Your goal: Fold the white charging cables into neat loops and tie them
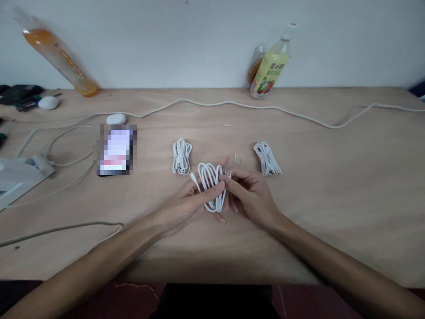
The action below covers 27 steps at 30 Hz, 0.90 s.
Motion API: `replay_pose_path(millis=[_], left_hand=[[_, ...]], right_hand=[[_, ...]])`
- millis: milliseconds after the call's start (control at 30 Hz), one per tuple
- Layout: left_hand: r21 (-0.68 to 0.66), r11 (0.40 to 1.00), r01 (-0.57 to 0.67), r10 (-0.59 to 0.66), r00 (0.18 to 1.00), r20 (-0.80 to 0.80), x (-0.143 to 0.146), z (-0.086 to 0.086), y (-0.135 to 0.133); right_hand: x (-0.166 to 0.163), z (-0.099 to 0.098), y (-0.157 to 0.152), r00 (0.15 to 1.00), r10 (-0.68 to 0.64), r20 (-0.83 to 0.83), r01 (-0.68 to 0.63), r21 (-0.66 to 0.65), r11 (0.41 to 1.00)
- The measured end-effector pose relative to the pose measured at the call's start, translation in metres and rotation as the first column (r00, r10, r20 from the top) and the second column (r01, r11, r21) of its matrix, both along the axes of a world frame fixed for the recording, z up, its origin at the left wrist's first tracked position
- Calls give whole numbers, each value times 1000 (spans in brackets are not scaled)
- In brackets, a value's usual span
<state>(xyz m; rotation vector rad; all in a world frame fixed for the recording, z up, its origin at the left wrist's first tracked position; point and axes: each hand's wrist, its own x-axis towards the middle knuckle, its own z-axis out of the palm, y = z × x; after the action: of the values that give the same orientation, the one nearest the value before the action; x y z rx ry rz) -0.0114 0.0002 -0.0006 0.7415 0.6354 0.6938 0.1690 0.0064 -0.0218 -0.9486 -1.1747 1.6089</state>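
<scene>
A white USB cable (210, 177), wound in loose loops, is held up between both hands above the table. My left hand (195, 199) grips the coil, its thumb laid across the front and its fingers behind. One slim plug (194, 177) of the cable sticks out at the upper left. My right hand (250, 190) pinches the cable by its metal-tipped end (227, 173) at the coil's right side. Beyond the hands lie two bundled white cables, one on the left (182, 156) and one on the right (267, 158). A short bent white tie (238, 158) lies between them.
A phone (116, 150) and a white earbud case (116, 119) lie to the left. A long white cord (229, 103) crosses the table's back. An orange drink bottle (63, 64) and a yellow drink bottle (272, 64) stand by the wall. A small white scrap (226, 126) lies mid-table.
</scene>
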Motion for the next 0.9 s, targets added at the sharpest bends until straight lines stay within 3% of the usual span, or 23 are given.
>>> replay_pose_path(millis=[133,267,433,900], left_hand=[[26,1000,11,-10,998,-54,1,1,0],[32,999,-5,8,997,-75,0,-3,3],[-80,996,-42,42,999,-8,-2,-4,5],[-238,971,-7,34,993,111,-6,-5,12]], right_hand=[[-1,1,-3,1000,21,19,-21,6,1000],[-1,0,-5,996,-67,66,63,65,996],[0,-2,-5,961,-221,164,203,118,972],[3,-4,-3,906,-351,235,325,142,935]])
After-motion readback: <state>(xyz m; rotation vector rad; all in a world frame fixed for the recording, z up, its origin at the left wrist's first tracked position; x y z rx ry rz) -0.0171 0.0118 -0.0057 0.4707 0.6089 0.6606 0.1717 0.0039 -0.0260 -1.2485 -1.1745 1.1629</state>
